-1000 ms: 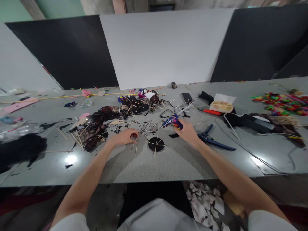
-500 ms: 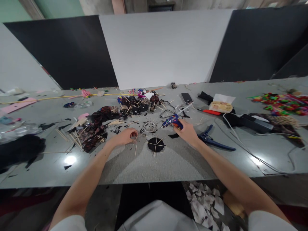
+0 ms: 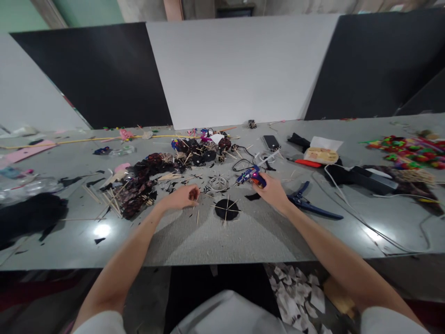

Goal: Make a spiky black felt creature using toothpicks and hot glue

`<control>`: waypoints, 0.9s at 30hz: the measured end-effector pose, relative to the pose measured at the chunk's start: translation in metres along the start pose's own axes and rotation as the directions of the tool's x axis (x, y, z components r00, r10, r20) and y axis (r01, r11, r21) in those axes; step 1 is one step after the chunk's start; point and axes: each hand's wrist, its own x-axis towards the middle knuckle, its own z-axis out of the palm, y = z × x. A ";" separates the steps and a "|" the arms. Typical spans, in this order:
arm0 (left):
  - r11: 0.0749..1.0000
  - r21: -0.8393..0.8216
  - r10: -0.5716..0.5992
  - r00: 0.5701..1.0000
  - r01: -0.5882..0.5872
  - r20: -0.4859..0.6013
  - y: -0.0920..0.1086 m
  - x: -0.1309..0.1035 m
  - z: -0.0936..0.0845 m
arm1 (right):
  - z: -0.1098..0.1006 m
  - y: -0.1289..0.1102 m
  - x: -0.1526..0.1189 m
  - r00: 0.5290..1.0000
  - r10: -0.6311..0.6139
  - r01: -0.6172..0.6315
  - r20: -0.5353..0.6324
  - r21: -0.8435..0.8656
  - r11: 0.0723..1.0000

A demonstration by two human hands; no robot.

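While our right hand [image 3: 273, 188] closed round a blue plastic glue gun [image 3: 247, 175], our left hand [image 3: 182, 196] curled half-open; whether it held anything, we could not tell. At our twelve o'clock lay a flat, round black disc [image 3: 231, 215], thin pale wooden sticks [image 3: 226, 209] already crossed over it; one loose, straight wooden stick [image 3: 198, 217], at the disc's nine o'clock, looked unattached.
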 end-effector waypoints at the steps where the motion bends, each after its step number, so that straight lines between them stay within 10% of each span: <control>1: 0.998 -0.070 -0.001 1.000 0.002 0.014 0.000 0.000 0.000 | 0.001 0.001 0.000 1.000 -0.001 0.001 0.001 -0.003 1.000; 10: 0.931 -0.364 -0.026 0.995 -0.011 -0.097 0.020 0.003 0.012 | 0.015 0.017 0.000 0.996 0.081 -0.078 0.020 -0.112 0.991; 16: 0.636 -0.772 -0.166 0.975 -0.006 -0.144 0.042 0.011 0.049 | 0.008 -0.010 -0.008 0.988 0.067 -0.100 -0.137 -0.251 0.963; 22: 0.374 -0.926 -0.214 0.976 0.059 -0.024 0.061 0.012 0.087 | -0.007 -0.081 -0.029 0.910 -0.404 0.374 0.094 0.236 0.897; 27: 0.268 -0.959 -0.178 0.983 0.090 0.042 0.062 0.012 0.096 | 0.001 -0.104 -0.044 0.813 -0.582 0.521 -0.002 0.446 0.727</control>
